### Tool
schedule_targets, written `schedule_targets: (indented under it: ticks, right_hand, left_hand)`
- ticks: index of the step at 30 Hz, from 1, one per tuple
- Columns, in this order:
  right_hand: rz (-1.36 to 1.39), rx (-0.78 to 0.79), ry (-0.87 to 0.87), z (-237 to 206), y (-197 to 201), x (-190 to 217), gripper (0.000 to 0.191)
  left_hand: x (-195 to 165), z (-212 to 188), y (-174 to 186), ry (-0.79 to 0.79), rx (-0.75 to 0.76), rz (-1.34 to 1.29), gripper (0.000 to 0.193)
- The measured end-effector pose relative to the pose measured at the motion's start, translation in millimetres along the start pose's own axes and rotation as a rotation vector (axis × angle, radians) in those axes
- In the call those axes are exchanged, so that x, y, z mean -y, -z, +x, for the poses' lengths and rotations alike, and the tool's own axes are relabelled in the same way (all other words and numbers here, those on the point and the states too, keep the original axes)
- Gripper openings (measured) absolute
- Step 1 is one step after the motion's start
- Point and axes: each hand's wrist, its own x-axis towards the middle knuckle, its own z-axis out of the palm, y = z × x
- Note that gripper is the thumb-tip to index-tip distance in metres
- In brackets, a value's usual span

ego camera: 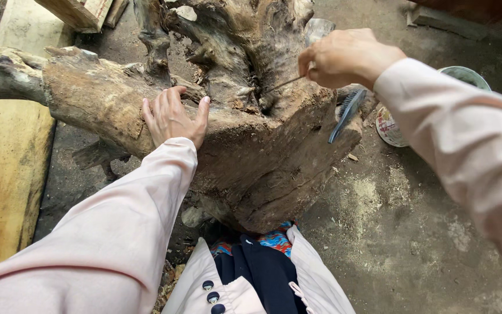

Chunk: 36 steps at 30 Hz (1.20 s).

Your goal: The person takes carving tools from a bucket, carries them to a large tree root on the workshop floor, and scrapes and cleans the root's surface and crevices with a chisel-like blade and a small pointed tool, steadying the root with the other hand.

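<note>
Right now the right hand [344, 57] is closed around a thin metal pick [283, 84], its tip set into a dark crevice near the top of a big weathered tree stump [262, 151]. A dark-toothed brush [347, 113] hangs below that same fist, apparently held along with the pick. The left hand [172, 116] lies flat and open on the stump's upper face, fingers spread, bracing it. The two hands sit well apart, one on each side of the hollow.

The stump looks heavy and rigid, with rough, flaky bark and soft rotten pockets that would likely crumble; a firm hold seems best on its solid shoulders or thick root arms rather than on the brittle edges. It rests on the ground directly in front of the person's knees.

Beneath it is packed earth [413, 244] dusted with pale sawdust. A white bucket [466, 75] stands at the right, and yellowish planks [7, 145] lie at the left.
</note>
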Motion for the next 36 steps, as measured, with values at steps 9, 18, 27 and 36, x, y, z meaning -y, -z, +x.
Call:
schedule_targets:
  ticks: [9, 18, 27, 36]
  right_hand:
    - [-0.333, 0.129, -0.022, -75.4, 37.2, -60.9, 0.035]
    - [0.282, -0.095, -0.025, -15.9, -9.0, 26.2, 0.031]
    - [0.228, 0.020, 0.005, -20.9, -8.2, 22.3, 0.032]
    - [0.312, 0.076, -0.037, -34.3, -36.3, 43.6, 0.033]
  left_hand:
    - [-4.2, 0.1, 2.1, 0.040, 0.035, 0.016, 0.059]
    - [-3.0, 2.0, -1.4, 0.043, 0.029, 0.062, 0.059]
    - [2.4, 2.0, -0.1, 0.037, 0.020, 0.030, 0.060]
    - [4.0, -2.3, 3.1, 0.016, 0.017, 0.033, 0.059]
